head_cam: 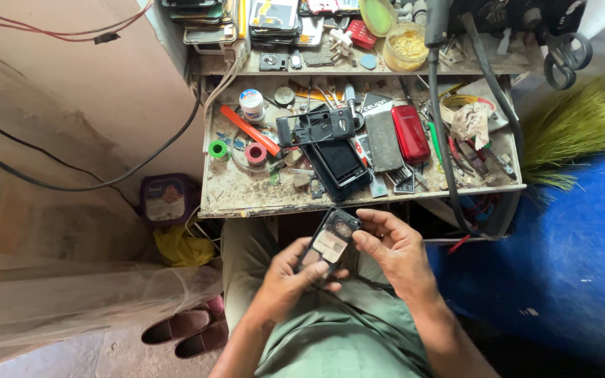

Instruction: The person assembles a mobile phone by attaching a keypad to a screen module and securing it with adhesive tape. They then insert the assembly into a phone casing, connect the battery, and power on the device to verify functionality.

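We held an opened phone [332, 243] over our lap, just below the bench [246, 199]. Our left hand [285, 276] cupped its lower end, fingers closed round it; our right hand [393, 248] pinched its upper edge.

Counter [246, 203] crowded edge to edge: phones [337, 164], tape rolls [255, 152], tools. Narrow bare strip along front left edge. Hanging cable [442, 140] crosses right side. Open room above lap, below counter edge.
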